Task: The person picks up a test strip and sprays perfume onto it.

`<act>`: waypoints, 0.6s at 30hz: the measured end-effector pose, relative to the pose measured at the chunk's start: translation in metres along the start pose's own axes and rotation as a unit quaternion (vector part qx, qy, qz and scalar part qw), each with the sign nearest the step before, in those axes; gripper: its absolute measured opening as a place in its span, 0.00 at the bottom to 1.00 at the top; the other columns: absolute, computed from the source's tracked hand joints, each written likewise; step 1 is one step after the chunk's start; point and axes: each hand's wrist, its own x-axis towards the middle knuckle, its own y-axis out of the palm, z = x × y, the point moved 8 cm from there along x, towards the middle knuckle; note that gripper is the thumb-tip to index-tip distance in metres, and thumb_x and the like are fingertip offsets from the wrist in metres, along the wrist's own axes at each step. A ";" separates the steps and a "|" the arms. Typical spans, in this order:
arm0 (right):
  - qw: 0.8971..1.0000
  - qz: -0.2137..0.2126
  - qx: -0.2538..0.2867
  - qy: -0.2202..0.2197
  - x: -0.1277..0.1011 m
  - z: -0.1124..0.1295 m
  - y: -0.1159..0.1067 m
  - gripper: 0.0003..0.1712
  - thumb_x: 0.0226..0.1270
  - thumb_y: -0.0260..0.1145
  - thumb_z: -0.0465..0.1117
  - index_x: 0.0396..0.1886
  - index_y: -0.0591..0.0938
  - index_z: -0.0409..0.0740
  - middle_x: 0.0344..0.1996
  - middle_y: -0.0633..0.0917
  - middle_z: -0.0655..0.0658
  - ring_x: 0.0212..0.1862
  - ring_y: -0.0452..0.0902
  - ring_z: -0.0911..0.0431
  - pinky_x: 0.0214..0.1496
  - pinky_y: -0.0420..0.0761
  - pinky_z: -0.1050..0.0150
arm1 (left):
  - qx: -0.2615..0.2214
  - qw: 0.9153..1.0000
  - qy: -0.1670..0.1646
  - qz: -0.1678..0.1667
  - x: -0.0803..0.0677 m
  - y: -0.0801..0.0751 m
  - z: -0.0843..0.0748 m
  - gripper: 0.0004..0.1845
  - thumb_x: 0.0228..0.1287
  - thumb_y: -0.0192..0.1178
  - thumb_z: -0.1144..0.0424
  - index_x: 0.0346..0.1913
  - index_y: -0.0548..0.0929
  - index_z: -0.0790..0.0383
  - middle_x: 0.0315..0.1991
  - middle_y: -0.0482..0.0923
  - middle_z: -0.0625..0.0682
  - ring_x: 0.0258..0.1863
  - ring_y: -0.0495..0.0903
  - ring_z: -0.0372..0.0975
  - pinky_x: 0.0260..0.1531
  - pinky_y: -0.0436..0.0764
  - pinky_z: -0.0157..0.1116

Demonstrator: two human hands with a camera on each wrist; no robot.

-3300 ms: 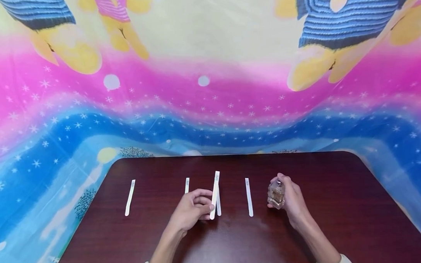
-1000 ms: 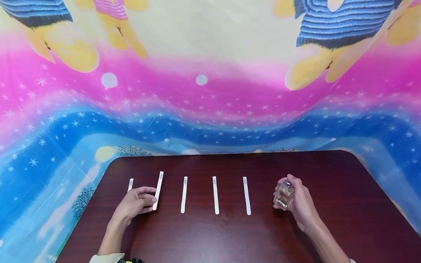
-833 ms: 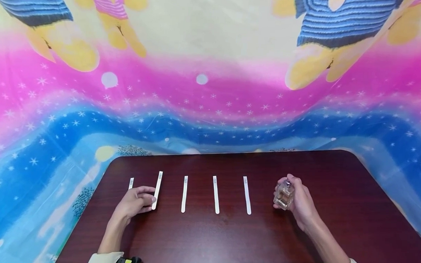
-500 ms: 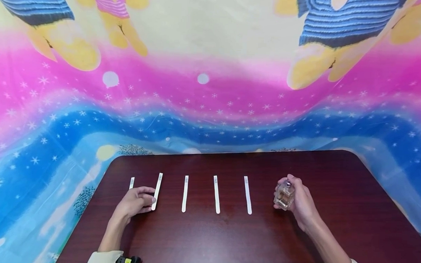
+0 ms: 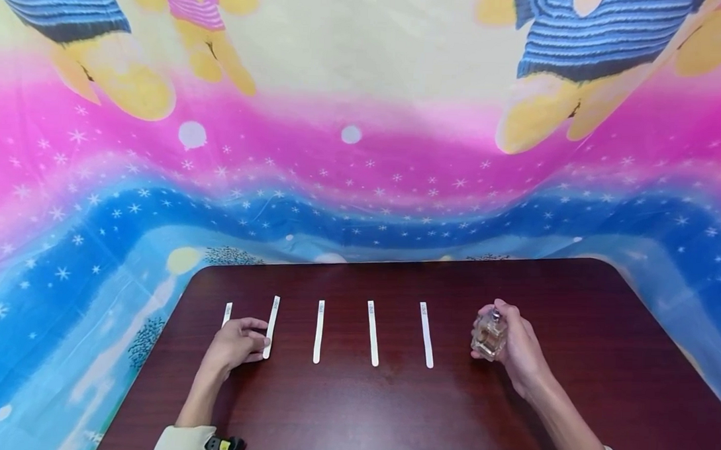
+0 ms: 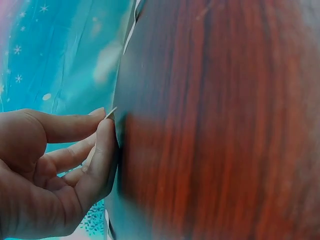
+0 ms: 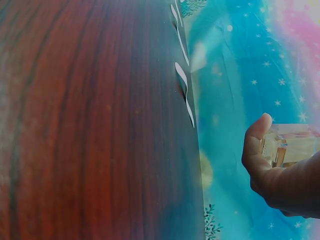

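White strip (image 5: 273,316) now farther left, perhaps aloft

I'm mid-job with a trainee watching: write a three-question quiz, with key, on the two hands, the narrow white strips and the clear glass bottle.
1. Multiple choice: which one holds the faceted clear glass bottle? A) left; B) right; C) neither.
2. Count: how many narrow white paper-like strips show in the head view?
3. True or false: the left hand is holding nothing.

Key:
1. B, the right hand.
2. Five; the leftmost strip is partly hidden behind the left hand.
3. False; it pinches the second strip from the left.
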 end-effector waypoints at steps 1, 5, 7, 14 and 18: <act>1.000 0.000 0.000 0.001 0.000 0.000 0.000 0.26 0.90 0.43 0.58 0.40 0.83 0.55 0.33 0.86 0.51 0.33 0.85 0.56 0.34 0.92 0.54 | 0.006 1.000 0.002 -0.003 0.000 0.000 -0.001 0.22 0.68 0.65 0.79 0.63 0.77 0.80 0.35 0.88 0.55 0.32 0.84 0.38 0.34 0.93 0.37; 1.000 -0.001 0.001 0.002 -0.001 0.000 -0.001 0.26 0.90 0.44 0.58 0.40 0.83 0.54 0.33 0.86 0.51 0.33 0.85 0.56 0.34 0.93 0.53 | 0.029 0.999 0.006 -0.018 0.000 -0.001 -0.002 0.21 0.66 0.67 0.78 0.61 0.79 0.79 0.35 0.89 0.56 0.32 0.86 0.39 0.34 0.93 0.39; 1.000 0.000 0.001 0.002 -0.001 0.000 -0.001 0.26 0.90 0.44 0.58 0.40 0.83 0.54 0.33 0.86 0.51 0.33 0.85 0.56 0.34 0.93 0.53 | 0.037 0.999 0.005 -0.026 0.000 -0.001 -0.002 0.21 0.65 0.67 0.77 0.60 0.80 0.78 0.36 0.90 0.57 0.32 0.86 0.39 0.34 0.93 0.40; 1.000 0.003 -0.001 -0.002 -0.002 0.002 -0.002 0.25 0.90 0.44 0.58 0.40 0.83 0.55 0.33 0.86 0.52 0.34 0.86 0.56 0.34 0.93 0.53 | 0.059 0.997 -0.002 -0.040 0.000 -0.003 -0.003 0.20 0.64 0.68 0.77 0.59 0.81 0.77 0.36 0.90 0.58 0.31 0.87 0.39 0.31 0.92 0.38; 1.000 0.005 0.002 -0.005 -0.001 0.002 -0.002 0.26 0.90 0.43 0.57 0.40 0.84 0.55 0.33 0.87 0.53 0.34 0.86 0.56 0.34 0.93 0.53 | 0.070 0.996 -0.004 -0.050 -0.001 -0.007 -0.006 0.20 0.64 0.68 0.77 0.59 0.82 0.76 0.36 0.91 0.57 0.32 0.86 0.39 0.31 0.91 0.37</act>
